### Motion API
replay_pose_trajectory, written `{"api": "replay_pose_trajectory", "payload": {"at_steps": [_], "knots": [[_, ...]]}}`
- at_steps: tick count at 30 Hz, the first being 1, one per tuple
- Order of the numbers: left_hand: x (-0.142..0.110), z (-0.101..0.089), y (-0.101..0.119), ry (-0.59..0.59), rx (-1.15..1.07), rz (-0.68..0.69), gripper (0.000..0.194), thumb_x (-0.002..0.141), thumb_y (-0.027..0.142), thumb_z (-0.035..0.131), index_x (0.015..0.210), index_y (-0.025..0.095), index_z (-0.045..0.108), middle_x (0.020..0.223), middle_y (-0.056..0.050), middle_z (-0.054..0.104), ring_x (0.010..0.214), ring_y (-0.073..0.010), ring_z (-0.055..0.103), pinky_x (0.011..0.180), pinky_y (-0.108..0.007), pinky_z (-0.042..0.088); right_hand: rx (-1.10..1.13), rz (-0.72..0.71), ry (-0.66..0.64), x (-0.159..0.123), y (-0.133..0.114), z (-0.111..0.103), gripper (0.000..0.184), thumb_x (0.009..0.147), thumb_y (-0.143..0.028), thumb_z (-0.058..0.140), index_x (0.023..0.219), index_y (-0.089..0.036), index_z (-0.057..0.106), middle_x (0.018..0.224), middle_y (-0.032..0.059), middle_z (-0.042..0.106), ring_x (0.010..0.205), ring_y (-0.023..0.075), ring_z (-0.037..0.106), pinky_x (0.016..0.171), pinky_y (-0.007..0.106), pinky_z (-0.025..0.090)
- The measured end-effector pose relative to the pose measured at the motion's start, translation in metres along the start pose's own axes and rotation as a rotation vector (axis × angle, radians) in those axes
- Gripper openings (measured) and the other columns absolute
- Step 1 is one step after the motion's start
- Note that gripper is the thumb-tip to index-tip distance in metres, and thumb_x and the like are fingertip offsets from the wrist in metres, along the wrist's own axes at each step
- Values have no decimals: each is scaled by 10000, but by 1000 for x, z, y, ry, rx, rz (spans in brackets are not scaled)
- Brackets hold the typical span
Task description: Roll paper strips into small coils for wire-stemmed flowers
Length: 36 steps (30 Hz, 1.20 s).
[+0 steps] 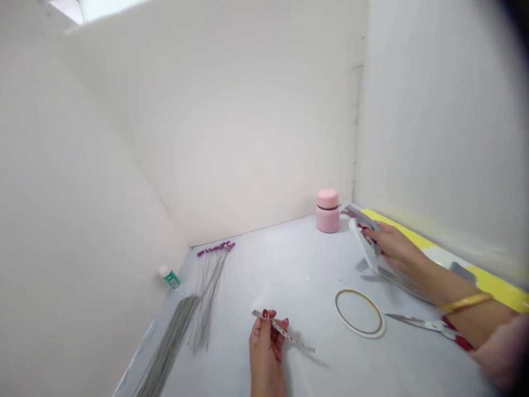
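The left hand (pixel 265 347) pinches a narrow white strip (pixel 281 331) with red marks between thumb and fingers, its free end sticking out to the right over the table. The fingers are closed in tight around it, and the nails are painted dark red. The right hand (pixel 392 248) is curled over a looped white band (pixel 363 231) with red marks and holds it tilted up off the table. Whether the band is a coil or a single loop is hard to tell, since the fingers cover part of it. A gold bangle (pixel 467 302) sits on the right wrist.

Just below the right forearm lie scissors (pixel 425 326) with red handles, their blades pointing left, with the tips just beside a gold-edged ring of tape (pixel 359 313). Between the two hands, but nearer the right, the ring lies flat on the pale table (pixel 306 275).

A pink jar (pixel 328 211) stands upright by the back corner, near the right hand. Toward the left are a bundle of grey wire stems (pixel 169 342), looser stems (pixel 209 298) with purple tips, and a small bottle (pixel 170 277) with a green label, lying against the white wall (pixel 227 121). A yellow strip (pixel 496 286) runs along the right edge.
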<state>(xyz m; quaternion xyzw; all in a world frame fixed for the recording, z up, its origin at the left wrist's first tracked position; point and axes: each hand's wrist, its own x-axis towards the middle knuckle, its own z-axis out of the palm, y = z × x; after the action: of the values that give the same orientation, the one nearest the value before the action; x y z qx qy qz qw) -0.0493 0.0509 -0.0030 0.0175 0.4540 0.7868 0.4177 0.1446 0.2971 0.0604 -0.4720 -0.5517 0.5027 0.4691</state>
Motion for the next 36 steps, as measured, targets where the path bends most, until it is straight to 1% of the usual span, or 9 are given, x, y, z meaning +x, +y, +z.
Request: {"api": "replay_pose_trajectory", "payload": {"at_steps": [6, 11, 18, 23, 25, 28, 30, 33, 36], "knots": [[-3, 4, 1, -67, 52, -11, 239, 636, 322, 709, 687, 111, 609, 545, -15, 616, 537, -127, 612, 630, -260, 506, -291, 96, -107, 23, 40, 21, 63, 646, -210, 541, 687, -170, 515, 540, 32, 552, 502, 151, 528, 488, 292, 464], [-2, 5, 0, -71, 73, 1, 289, 611, 380, 712, 673, 117, 607, 542, -10, 611, 531, -119, 597, 639, -263, 497, -549, -76, -30, 25, 51, -2, 384, 628, -381, 568, 938, -159, 537, 958, 149, 578, 863, 305, 533, 803, 475, 399], [-3, 1, 0, -100, 152, 19, 249, 681, 356, 661, 742, 120, 608, 657, -22, 623, 596, -134, 613, 645, -270, 496, -725, -294, -192, -10, 63, -39, 277, 593, -240, 562, 864, -195, 600, 997, 108, 589, 972, 311, 521, 871, 401, 369], [-9, 0, 5, -138, 192, -3, 237, 708, 349, 637, 782, 126, 606, 775, -33, 625, 697, -155, 629, 721, -292, 486, -786, -382, -95, -43, 41, -26, 358, 693, -214, 509, 1042, -146, 553, 1184, 149, 485, 1145, 327, 373, 955, 432, 261], [-12, 1, 5, -147, 222, -20, 242, 719, 348, 625, 777, 114, 608, 763, -48, 633, 698, -156, 630, 713, -283, 482, -756, -373, -132, -71, 27, -7, 302, 751, -278, 484, 1034, -205, 561, 1116, 92, 542, 1038, 269, 475, 877, 369, 358], [-16, 2, 3, -145, 260, -22, 232, 735, 346, 608, 771, 116, 601, 782, -53, 641, 684, -138, 626, 698, -261, 478, -447, -150, -581, -129, 15, 31, 239, 800, -343, 448, 863, -201, 630, 844, 57, 633, 724, 194, 568, 650, 286, 436], [-18, 3, 2, -142, 286, -16, 235, 743, 355, 595, 780, 123, 594, 797, -52, 641, 677, -135, 625, 674, -254, 477, -309, -31, -759, -165, 16, 54, 236, 781, -358, 497, 897, -191, 617, 750, 32, 629, 633, 154, 547, 580, 244, 420], [-20, 3, 1, -150, 326, -24, 270, 749, 380, 577, 810, 118, 589, 853, -78, 632, 709, -160, 624, 648, -268, 475, -191, 169, -854, -191, 25, 72, 222, 752, -360, 533, 844, -165, 589, 586, -12, 572, 479, 99, 475, 458, 194, 363], [-22, 2, 3, -106, 435, 95, 316, 791, 389, 512, 984, 141, 545, 921, -89, 595, 817, -187, 597, 704, -299, 463, -206, 239, -842, -189, 31, 72, 236, 795, -344, 450, 720, -155, 571, 463, -47, 473, 379, 67, 375, 395, 169, 291]]}}
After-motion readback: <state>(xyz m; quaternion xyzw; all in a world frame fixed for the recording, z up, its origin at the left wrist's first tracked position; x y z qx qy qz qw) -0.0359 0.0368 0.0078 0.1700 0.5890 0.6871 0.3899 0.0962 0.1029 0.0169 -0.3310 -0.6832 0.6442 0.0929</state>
